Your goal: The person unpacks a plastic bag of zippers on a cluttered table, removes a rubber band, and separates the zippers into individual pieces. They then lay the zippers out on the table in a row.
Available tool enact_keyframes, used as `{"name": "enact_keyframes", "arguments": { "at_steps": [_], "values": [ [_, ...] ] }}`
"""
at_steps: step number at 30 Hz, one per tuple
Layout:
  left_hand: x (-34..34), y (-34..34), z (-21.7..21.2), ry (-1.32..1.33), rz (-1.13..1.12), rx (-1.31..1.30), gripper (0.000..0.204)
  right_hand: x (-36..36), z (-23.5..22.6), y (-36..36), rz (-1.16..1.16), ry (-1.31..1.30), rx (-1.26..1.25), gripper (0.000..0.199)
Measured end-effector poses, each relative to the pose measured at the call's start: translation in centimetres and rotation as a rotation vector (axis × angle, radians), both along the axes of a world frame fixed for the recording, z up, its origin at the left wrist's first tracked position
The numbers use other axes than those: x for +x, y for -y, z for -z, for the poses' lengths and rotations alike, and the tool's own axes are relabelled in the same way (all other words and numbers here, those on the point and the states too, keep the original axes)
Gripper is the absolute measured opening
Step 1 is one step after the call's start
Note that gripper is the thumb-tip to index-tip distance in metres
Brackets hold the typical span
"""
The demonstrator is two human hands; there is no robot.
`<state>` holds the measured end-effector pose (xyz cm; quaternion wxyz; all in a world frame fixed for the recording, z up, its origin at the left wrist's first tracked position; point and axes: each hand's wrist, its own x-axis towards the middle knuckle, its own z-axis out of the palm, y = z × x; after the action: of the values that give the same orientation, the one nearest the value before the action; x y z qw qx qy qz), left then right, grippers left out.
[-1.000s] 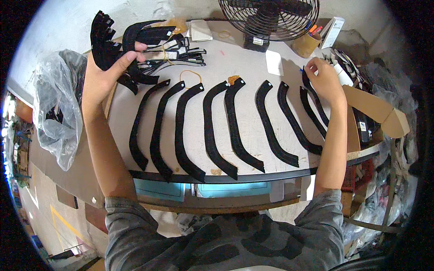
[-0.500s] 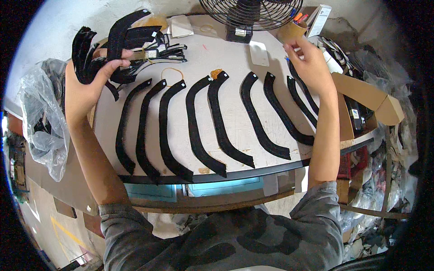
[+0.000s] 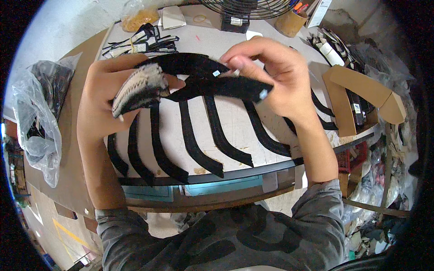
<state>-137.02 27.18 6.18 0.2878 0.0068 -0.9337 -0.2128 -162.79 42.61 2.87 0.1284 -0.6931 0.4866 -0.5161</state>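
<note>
My left hand (image 3: 106,97) is closed round a bundle of curved black fabric strips (image 3: 140,90), held up above the table with their pale cut edges toward me. Two strips fan out to the right from this bundle, each with a small white sticker near its end. At the tip of the upper black strip (image 3: 190,64), the thumb and finger of my right hand (image 3: 282,77) are pinched together. The lower black strip (image 3: 226,88) reaches across in front of my right palm. Below both hands, several similar strips (image 3: 226,140) lie spaced side by side on the table, their upper ends partly hidden.
A tied bundle of strips (image 3: 140,45) lies at the back left, near a bag of rubber bands (image 3: 140,19). A fan (image 3: 248,9) and a pen cup (image 3: 290,23) stand at the back. An open cardboard box (image 3: 337,108) sits right; a plastic bag (image 3: 38,131) hangs left.
Both hands have come together over the middle of the table. My left hand brought the bundle right and nearer; my right hand moved left from near the pen cup to the strip ends.
</note>
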Motion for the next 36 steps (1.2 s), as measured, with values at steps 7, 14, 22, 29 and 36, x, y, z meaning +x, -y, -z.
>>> {"name": "enact_keyframes", "arguments": {
  "at_steps": [7, 14, 22, 29, 36],
  "values": [
    [-0.8, -0.5, 0.2, -0.116, -0.027, -0.056, 0.045, -2.0, -0.8, -0.1, -0.009, 0.154, -0.09, 0.033],
    [-0.9, -0.1, 0.4, -0.071, -0.024, -0.134, 0.045, -1.1, -0.7, 0.0, 0.085, 0.273, 0.041, 0.043],
    [0.4, 0.4, 1.1, 0.03, 0.055, 0.144, 0.065, 0.3, 0.2, -0.3, -0.057, 0.153, 0.062, 0.016],
    [-0.7, -0.1, -0.1, 0.069, 0.006, 0.057, 0.075, 1.4, -0.1, -1.0, -0.118, 0.152, 0.123, 0.029],
    [-0.8, 0.8, 0.1, 0.019, 0.111, 0.01, 0.082, 2.0, 0.2, -0.8, -0.087, 0.264, 0.132, 0.046]
  ]
}}
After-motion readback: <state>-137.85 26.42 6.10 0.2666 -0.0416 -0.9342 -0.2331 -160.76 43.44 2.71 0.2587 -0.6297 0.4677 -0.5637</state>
